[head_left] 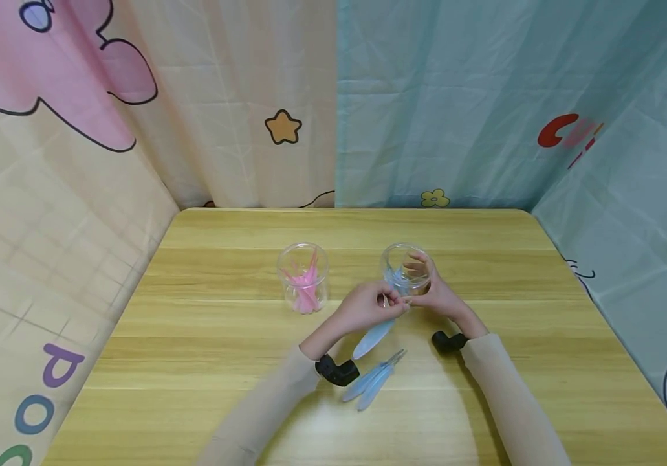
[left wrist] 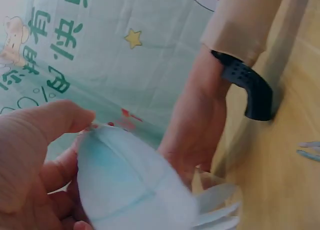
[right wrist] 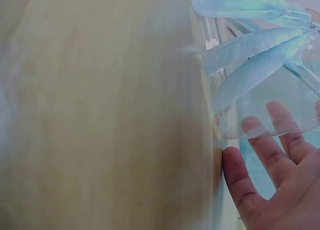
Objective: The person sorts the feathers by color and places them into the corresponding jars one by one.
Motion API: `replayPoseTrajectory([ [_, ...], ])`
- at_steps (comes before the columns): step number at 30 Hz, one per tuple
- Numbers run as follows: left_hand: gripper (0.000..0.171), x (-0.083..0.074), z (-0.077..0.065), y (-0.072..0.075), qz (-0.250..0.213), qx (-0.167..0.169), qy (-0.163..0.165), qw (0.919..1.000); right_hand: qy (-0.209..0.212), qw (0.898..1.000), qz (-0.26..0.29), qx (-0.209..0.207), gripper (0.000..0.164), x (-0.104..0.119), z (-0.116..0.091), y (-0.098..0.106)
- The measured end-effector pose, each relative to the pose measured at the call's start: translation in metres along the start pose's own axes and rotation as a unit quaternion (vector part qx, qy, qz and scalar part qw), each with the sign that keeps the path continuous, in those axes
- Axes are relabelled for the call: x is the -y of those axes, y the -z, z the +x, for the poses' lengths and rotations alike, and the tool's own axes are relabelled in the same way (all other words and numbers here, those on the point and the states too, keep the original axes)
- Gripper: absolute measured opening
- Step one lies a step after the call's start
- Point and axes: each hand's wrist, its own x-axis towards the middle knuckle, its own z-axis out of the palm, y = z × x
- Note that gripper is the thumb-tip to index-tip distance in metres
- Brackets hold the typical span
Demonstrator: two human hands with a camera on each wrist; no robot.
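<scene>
My left hand (head_left: 370,305) pinches a pale blue feather (head_left: 374,339) by its quill end, in front of the right-hand clear jar (head_left: 387,264). In the left wrist view the feather (left wrist: 135,180) is broad and close, its vane hanging below the thumb. Around the far and right side of that jar curves my right hand (head_left: 442,296), thumb toward the front. Several light blue feathers (right wrist: 260,60) stand inside this jar in the right wrist view, with my right fingertips (right wrist: 254,126) spread at its wall.
On the left stands a second clear jar (head_left: 282,265) holding pink feathers (head_left: 306,291). A few loose blue feathers (head_left: 375,380) lie on the wooden table (head_left: 193,362) nearer me. Printed curtains (head_left: 438,97) hang behind and beside the table.
</scene>
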Motion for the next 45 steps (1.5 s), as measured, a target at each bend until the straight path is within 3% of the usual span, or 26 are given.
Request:
replayPoseTrajectory([
  [3, 0.016, -0.006, 0.015, 0.01, -0.052, -0.067, -0.022, 0.9961, -0.006, 1.0, -0.001, -0.001, 0.093, -0.001, -0.001, 0.0],
  [5, 0.018, -0.011, 0.026, 0.017, -0.09, -0.12, -0.038, 0.9879, -0.017, 1.0, -0.011, -0.005, 0.094, -0.005, -0.001, 0.001],
  [8, 0.02, -0.018, 0.044, 0.024, -0.154, -0.195, -0.066, 0.9665, -0.03, 0.999, -0.021, -0.014, 0.097, -0.016, 0.001, 0.002],
  [12, 0.019, -0.024, 0.063, 0.028, -0.215, -0.279, -0.094, 0.9313, -0.039, 0.999, -0.016, -0.02, 0.099, -0.028, 0.003, 0.002],
  [14, 0.02, -0.023, 0.071, 0.027, -0.222, -0.308, -0.096, 0.92, -0.04, 0.999, -0.014, -0.02, 0.099, -0.028, 0.003, 0.002],
  [16, 0.022, -0.02, 0.076, 0.023, -0.225, -0.322, -0.091, 0.9151, -0.041, 0.999, -0.016, -0.021, 0.099, -0.028, 0.003, 0.002],
  [18, 0.022, -0.015, 0.078, 0.017, -0.218, -0.325, -0.079, 0.9167, -0.042, 0.999, -0.02, -0.022, 0.099, -0.028, 0.002, 0.002],
  [24, 0.02, -0.001, 0.073, 0.003, -0.184, -0.3, -0.04, 0.9352, -0.035, 0.999, -0.033, -0.021, 0.097, -0.028, 0.002, 0.002],
  [30, 0.029, 0.007, 0.059, 0.001, -0.143, -0.309, -0.051, 0.939, -0.016, 0.999, -0.029, -0.02, 0.095, -0.028, 0.003, 0.003],
  [32, 0.026, 0.009, 0.052, 0.001, -0.125, -0.314, -0.053, 0.9398, -0.014, 0.999, -0.027, -0.017, 0.095, -0.023, 0.003, 0.003],
  [35, 0.017, 0.012, 0.04, 0.001, -0.095, -0.3, -0.051, 0.948, -0.013, 0.999, -0.029, -0.011, 0.095, -0.012, 0.002, 0.002],
  [41, 0.024, 0.025, 0.017, -0.011, 0.021, -0.213, -0.055, 0.9752, -0.012, 1.0, -0.019, -0.004, 0.094, 0.0, 0.001, 0.001],
  [45, 0.027, 0.029, 0.005, -0.02, 0.123, -0.112, -0.037, 0.9854, -0.006, 1.0, -0.015, -0.002, 0.095, 0.0, 0.001, 0.001],
])
